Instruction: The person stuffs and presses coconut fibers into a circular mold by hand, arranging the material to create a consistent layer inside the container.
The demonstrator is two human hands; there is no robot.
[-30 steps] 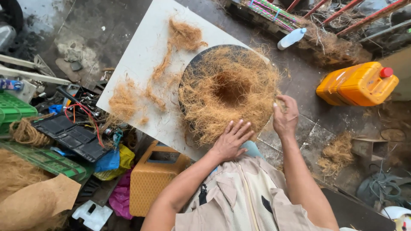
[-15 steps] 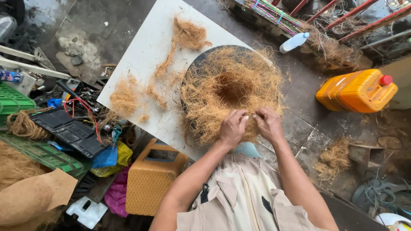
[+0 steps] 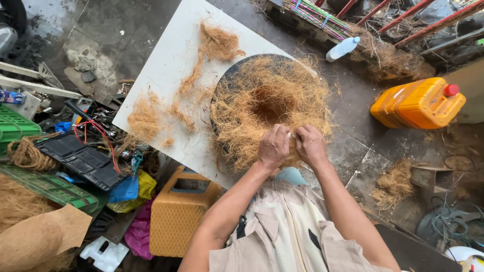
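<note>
Coir ring (image 3: 269,108), near rim pinched between both hands' fingers (image 3: 291,135)

Orange-yellow jerrycan (image 3: 417,103) with red cap, lying on its side on the floor at far right, well apart from the desk (image 3: 161,75). Pale blue plastic bottle (image 3: 343,48) with blue cap, tipped over just beyond the desk's far edge. Yellow-orange canister (image 3: 181,214) standing upright below the desk's near edge, handle on top. Small blue printed packet (image 3: 11,96) at far left, beside a green crate (image 3: 15,126). Crumpled blue (image 3: 122,190), yellow (image 3: 146,185) and pink (image 3: 140,234) plastic bags bunched left of the canister. White plastic container (image 3: 105,253) on the floor at bottom left. No signs or screens visible.
</note>
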